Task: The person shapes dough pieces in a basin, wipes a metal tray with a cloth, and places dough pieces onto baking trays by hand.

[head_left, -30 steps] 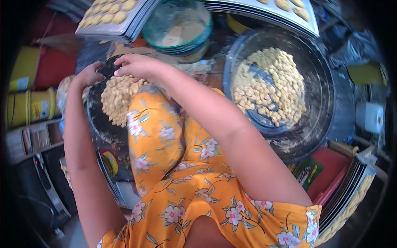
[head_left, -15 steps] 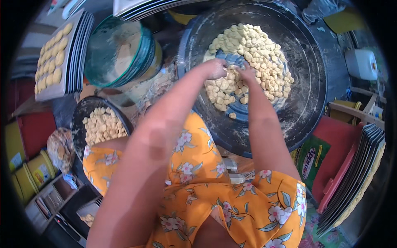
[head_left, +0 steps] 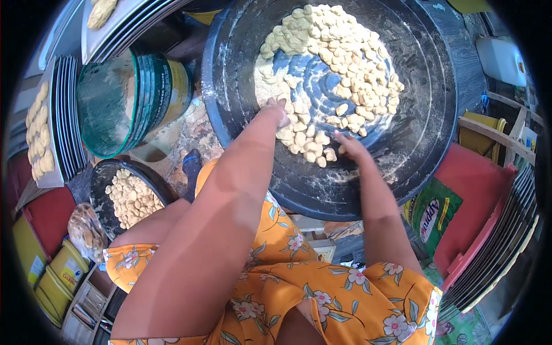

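Observation:
A large black basin [head_left: 422,103] holds many small pale dough pieces [head_left: 368,92] dusted with flour, heaped around a bare blue-grey middle. My left hand [head_left: 276,110] is at the basin's left side among the pieces, fingers slightly bent and apart, touching dough and flour. My right hand [head_left: 349,144] is lower and to the right, fingers loosely apart beside the loose pieces near the front. Whether either fingertip grips a piece is hard to make out. A smaller black pan [head_left: 100,187] of similar pieces lies at the lower left, beside my leg.
Stacked trays with dough pieces [head_left: 57,121] stand at left, more trays [head_left: 126,23] above. A green container stack [head_left: 106,103] sits between them and the basin. Red bins [head_left: 466,190], stacked trays [head_left: 506,236], a wooden frame [head_left: 497,135] and a white jug [head_left: 497,60] are at right.
Both hands have moved from the smaller left pan into the large basin. Since half a second ago they have parted, the right coming down toward the front. The view has shifted rightward.

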### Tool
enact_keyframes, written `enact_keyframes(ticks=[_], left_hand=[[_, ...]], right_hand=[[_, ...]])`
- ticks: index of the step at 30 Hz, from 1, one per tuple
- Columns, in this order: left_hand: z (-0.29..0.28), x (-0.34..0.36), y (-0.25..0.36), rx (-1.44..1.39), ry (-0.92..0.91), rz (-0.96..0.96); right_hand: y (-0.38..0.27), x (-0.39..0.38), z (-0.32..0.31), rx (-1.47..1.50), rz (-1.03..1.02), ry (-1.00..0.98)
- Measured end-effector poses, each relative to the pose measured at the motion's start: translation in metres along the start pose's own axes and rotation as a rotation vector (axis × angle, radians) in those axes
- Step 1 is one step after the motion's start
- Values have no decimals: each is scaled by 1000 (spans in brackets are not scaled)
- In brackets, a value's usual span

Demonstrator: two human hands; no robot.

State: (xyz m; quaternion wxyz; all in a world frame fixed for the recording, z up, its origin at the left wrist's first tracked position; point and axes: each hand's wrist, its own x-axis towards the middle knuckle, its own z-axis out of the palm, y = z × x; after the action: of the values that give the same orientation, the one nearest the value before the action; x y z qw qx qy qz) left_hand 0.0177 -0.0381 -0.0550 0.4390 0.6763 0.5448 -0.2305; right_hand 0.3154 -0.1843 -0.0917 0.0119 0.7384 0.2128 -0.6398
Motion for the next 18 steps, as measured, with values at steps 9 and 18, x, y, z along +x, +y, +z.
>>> enact_keyframes(ticks=[9, 18], left_hand=[[-28, -9, -29, 37, -436, 63], [-15, -9, -10, 297, -287, 121]], right_hand=[[-154, -95, 114, -32, -201, -463], [-101, -54, 119, -445, -401, -151]])
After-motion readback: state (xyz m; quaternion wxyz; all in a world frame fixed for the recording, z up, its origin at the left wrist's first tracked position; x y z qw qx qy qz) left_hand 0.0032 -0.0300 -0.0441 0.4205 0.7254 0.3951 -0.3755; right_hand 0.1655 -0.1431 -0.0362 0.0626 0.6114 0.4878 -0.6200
